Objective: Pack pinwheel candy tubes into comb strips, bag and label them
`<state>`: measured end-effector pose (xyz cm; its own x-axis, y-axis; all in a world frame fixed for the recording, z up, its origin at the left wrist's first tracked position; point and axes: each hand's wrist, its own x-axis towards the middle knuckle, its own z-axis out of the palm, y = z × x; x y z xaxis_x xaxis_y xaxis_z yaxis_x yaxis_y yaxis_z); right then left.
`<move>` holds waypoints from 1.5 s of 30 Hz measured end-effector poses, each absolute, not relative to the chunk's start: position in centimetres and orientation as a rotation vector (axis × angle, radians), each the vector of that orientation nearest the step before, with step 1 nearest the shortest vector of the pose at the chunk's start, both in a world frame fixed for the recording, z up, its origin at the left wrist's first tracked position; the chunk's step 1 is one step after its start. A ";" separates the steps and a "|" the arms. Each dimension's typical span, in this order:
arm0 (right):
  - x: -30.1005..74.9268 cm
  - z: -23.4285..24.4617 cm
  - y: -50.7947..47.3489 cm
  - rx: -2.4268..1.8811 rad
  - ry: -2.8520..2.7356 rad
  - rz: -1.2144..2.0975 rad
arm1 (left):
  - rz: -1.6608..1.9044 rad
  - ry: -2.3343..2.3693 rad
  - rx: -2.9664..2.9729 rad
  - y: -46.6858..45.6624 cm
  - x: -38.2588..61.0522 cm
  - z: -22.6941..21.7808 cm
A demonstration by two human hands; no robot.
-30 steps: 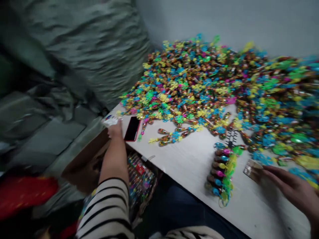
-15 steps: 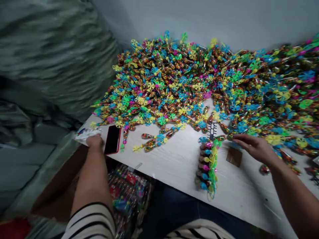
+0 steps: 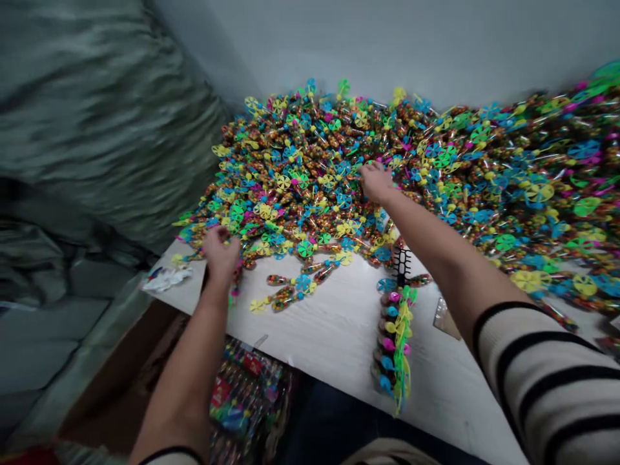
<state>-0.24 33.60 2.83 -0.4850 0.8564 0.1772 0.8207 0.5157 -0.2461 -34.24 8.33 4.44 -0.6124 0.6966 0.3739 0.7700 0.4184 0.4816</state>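
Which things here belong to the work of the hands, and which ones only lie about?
In the work: left hand and right hand, both on the pile of pinwheel candy tubes; lined-up row of tubes; black rack.
Lying about, untouched: crumpled wrapper; brown card; grey sacks.

We have both arms stretched forward, well apart. Our left hand [image 3: 220, 250] sits nearer and to the left, back up, with the fingers curled downward; we cannot tell whether they pinch anything. Our left forearm [image 3: 188, 374] is bare and runs almost straight away from us, with a striped cuff [image 3: 169, 454] just showing at the near edge. Our right hand [image 3: 376, 183] reaches farther, about centre, palm down, its fingertips bent and hidden. Our right forearm [image 3: 436, 258] comes in from the near right, bare up to a striped sleeve [image 3: 547, 374].
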 end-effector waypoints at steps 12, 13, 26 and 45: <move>12.3 3.9 29.2 -1.367 -2.115 0.684 | -1.058 -2.158 -2.163 27.3 -17.3 2.1; 13.6 4.3 28.3 -1.328 -2.032 0.780 | -1.055 -2.162 -2.155 28.4 -16.9 2.0; 21.5 4.7 17.0 -1.289 -1.651 1.305 | -1.093 -2.330 -1.975 29.9 -16.4 4.1; 17.1 -0.6 10.9 -0.831 -1.920 1.494 | -1.586 -2.145 -2.984 7.6 -6.2 -1.9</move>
